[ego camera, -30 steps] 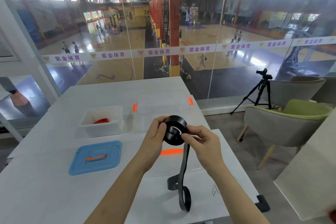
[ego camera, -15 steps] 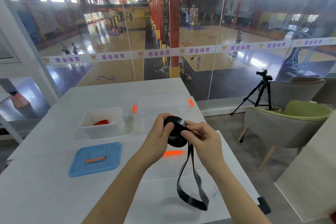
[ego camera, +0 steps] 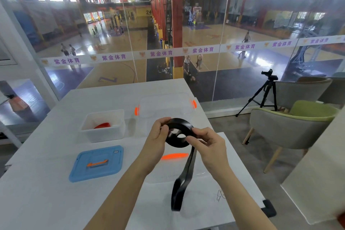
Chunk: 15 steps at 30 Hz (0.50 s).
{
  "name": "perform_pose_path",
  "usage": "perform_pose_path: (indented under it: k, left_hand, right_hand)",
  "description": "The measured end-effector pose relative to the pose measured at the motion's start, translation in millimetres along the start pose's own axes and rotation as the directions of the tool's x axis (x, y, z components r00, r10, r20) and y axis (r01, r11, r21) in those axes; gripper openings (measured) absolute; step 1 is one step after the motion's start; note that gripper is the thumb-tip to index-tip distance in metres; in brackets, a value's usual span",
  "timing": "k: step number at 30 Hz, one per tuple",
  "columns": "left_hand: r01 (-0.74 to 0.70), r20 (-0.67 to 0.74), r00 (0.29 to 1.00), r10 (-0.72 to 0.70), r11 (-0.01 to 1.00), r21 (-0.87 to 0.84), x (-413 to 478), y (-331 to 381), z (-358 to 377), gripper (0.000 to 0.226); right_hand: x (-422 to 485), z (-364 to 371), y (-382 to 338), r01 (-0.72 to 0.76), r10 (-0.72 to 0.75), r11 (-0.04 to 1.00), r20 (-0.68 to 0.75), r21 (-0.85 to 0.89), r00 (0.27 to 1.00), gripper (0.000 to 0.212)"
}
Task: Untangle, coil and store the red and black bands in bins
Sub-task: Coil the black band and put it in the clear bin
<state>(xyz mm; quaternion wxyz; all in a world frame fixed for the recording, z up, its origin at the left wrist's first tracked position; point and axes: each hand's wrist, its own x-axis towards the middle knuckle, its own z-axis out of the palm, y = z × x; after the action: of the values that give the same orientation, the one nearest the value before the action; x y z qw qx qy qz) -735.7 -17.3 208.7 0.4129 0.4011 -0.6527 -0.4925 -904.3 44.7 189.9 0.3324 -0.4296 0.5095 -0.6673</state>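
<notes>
Two hands (ego camera: 155,137) (ego camera: 209,145), one black band (ego camera: 182,124), seemingly one red band (ego camera: 102,125), two bins (ego camera: 104,136) (ego camera: 164,106).

A white strip (ego camera: 160,53) running left to right across the glass wall (ego camera: 261,15) carries purple characters 紫金体育, repeated along its length between small emblems; a far yellow wall (ego camera: 143,13) bears the number 24; a pen mark (ego camera: 221,195) on the table's (ego camera: 46,183) near right is illegible.
</notes>
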Motion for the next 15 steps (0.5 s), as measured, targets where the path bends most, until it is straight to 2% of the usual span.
perform_pose_path:
  k: [3,6,9,11,13,15]
  left_hand:
    - [-0.124,0.095,0.99,0.101,0.95,0.288,1.4,4.5,-5.4,0.036]
    - [-0.251,0.236,0.961,0.143,0.806,0.535,2.8,8.8,-5.7,0.038]
    - [-0.29,0.261,0.951,0.165,0.766,0.573,4.7,14.0,-12.2,0.035]
    - [-0.285,0.312,0.943,0.112,0.756,0.589,5.1,17.7,-15.0,0.033]
    - [-0.248,0.343,0.938,0.044,0.776,0.579,5.3,18.1,-13.8,0.026]
    - [-0.198,0.317,0.948,0.023,0.822,0.534,3.7,14.8,-8.8,0.019]
  right_hand:
    - [-1.3,0.9,-3.2,-0.013,0.013,1.0,0.044,-0.017,0.999,0.028]
    - [-1.5,0.7,-5.4,0.011,-0.008,0.999,0.077,-0.043,0.997,0.028]
    - [-1.9,-2.9,-8.6,0.01,-0.006,0.999,0.106,-0.039,0.994,0.031]
    - [-1.7,-6.9,-10.3,0.023,-0.016,0.998,0.143,-0.052,0.99,0.033]
    - [-1.8,-9.5,-10.6,0.042,-0.028,0.996,0.183,-0.073,0.983,0.034]
    - [-2.7,-10.1,-10.0,0.036,-0.022,0.997,0.177,-0.074,0.984,0.034]
